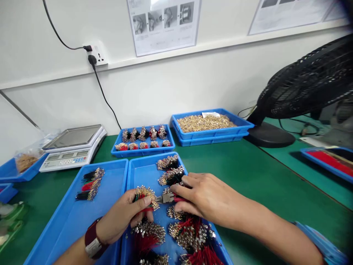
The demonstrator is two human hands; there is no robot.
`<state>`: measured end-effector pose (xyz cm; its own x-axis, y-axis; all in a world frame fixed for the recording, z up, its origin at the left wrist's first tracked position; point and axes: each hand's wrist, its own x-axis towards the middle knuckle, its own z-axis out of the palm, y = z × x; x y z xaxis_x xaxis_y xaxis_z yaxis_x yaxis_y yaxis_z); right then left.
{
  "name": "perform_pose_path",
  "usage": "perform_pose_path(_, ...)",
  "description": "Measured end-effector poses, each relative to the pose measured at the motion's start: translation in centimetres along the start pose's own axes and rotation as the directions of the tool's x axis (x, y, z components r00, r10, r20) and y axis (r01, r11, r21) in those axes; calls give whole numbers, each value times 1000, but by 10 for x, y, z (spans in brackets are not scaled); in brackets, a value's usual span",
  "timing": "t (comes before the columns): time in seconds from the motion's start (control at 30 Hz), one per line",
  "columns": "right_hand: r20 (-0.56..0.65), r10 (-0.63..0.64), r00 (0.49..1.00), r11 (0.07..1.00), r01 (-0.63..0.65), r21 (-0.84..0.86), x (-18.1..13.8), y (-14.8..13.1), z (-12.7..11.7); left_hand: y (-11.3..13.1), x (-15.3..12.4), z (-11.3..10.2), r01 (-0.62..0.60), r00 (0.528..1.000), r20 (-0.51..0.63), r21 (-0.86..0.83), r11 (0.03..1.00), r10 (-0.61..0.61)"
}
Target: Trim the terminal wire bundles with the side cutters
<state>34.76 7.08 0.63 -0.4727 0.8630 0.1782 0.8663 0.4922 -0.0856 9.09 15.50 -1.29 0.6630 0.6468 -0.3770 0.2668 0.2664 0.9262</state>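
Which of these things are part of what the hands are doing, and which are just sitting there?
Part of the work: left hand, wire bunch, right hand, pliers, blue tray.
Just sitting there: scale, fan, wall socket.

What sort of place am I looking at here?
Likely a wire-harness workshop: blue trays of terminated wire bundles, a tray of loose metal terminals, and a digital bench scale.
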Motion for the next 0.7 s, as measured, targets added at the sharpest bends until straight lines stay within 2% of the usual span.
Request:
perform_pose_path(0.13,-74,-15,997,1000,17,26,0,1,0,-3,2,-3,-26,999,-19,49,998,27)
perform_pose_path(0.27,-163,-22,986,999,14,-48,-1,3,-4,-4,2,-3,-14,1000,6,78,997,14)
perform_pose_path(0.47,-104,-26,994,999,23,-24,-1,3,-5,-4,2,-4,-5,999,46,54,999,3)
perform_pose_path(0.7,-98,-41,994,999,39,-29,0,0,1,-1,1,-5,26,990,135,9,1000,-27)
